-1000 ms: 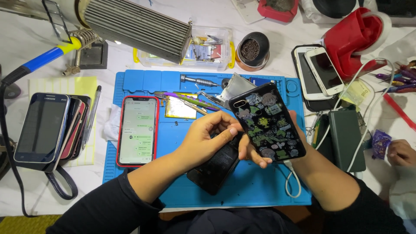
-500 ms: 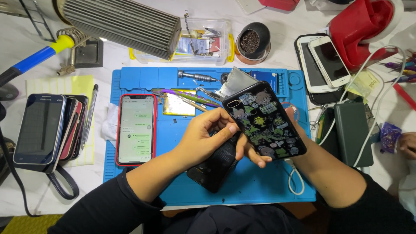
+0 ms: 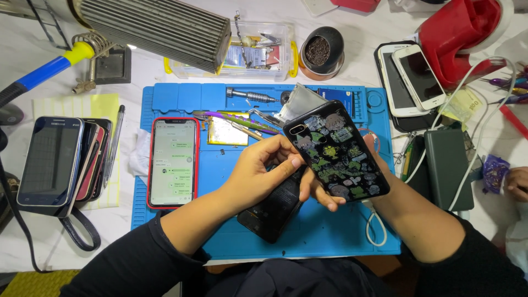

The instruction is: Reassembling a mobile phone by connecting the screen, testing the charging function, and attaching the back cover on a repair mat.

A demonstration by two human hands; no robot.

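Observation:
My right hand [image 3: 324,195] holds a black phone back cover [image 3: 336,151] printed with cartoon stickers, tilted up above the blue work mat [image 3: 330,242]. My left hand [image 3: 258,173] pinches the cover's lower left edge with thumb and fingers. Under both hands lies a dark opened phone body [image 3: 272,209] on the mat, partly hidden by my fingers. A phone in a red case [image 3: 173,162] with a lit chat screen lies flat on the mat to the left.
A stack of phones [image 3: 52,162] sits at far left on yellow paper. Screwdriver [image 3: 250,96], tweezers, a flat battery [image 3: 226,132] and a clear parts box [image 3: 258,49] lie behind. Two phones [image 3: 410,74], a dark power bank [image 3: 448,168], white cables and a red device [image 3: 462,33] crowd the right. Another person's hand [image 3: 517,184] shows at the right edge.
The patterned cover has tilted slightly and my left fingers have shifted along its edge. The view has moved a little; everything else stays in place.

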